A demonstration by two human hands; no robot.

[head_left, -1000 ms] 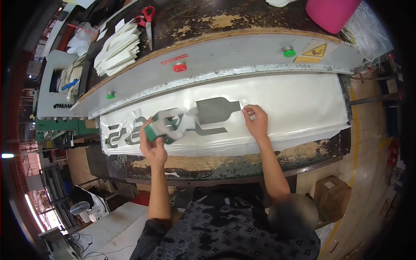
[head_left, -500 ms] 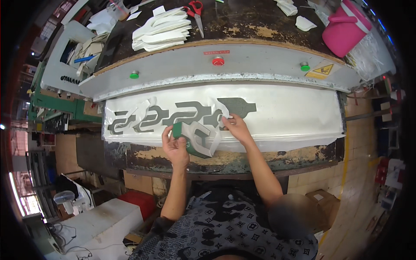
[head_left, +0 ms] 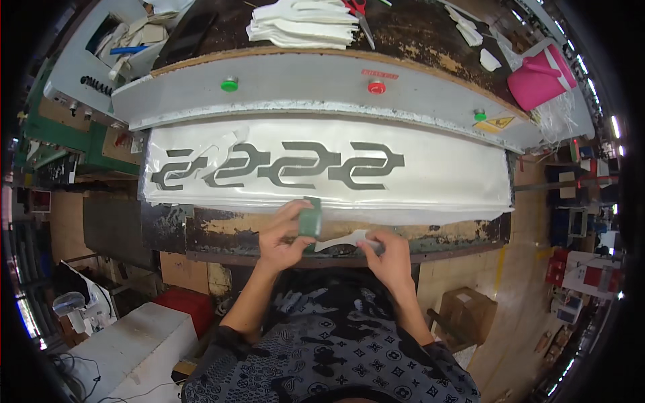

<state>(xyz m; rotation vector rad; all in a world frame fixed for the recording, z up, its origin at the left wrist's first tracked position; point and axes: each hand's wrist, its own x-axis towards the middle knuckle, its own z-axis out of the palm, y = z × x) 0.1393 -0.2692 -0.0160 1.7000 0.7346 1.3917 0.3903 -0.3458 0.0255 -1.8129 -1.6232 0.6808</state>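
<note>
My left hand [head_left: 279, 240] is closed around a green-walled cutting die [head_left: 311, 223], seen nearly edge-on above the bench's front edge. A pale, thin cut piece [head_left: 342, 240] stretches from the die to my right hand [head_left: 391, 260], which pinches its other end between thumb and fingers. Whether the piece still sits partly inside the die is hidden. Beyond my hands lies a white layered sheet [head_left: 457, 168] with several fork-shaped cut-outs in a row, the dark surface showing through. A loose clear strip [head_left: 218, 153] rests over the cut-outs at left.
A grey machine beam [head_left: 302, 101] spans the far side, carrying a red button [head_left: 377, 88] and two green buttons [head_left: 230, 84]. Behind it are a stack of white cut pieces [head_left: 302, 30], red-handled scissors [head_left: 365, 27] and a pink bucket [head_left: 537, 80]. A worn bench edge [head_left: 443, 235] runs nearest me.
Both hands have come back toward me, off the sheet. The die has turned edge-on. My right hand now holds the pale piece beside the die, and the rightmost cut-out is uncovered. The view has shifted.
</note>
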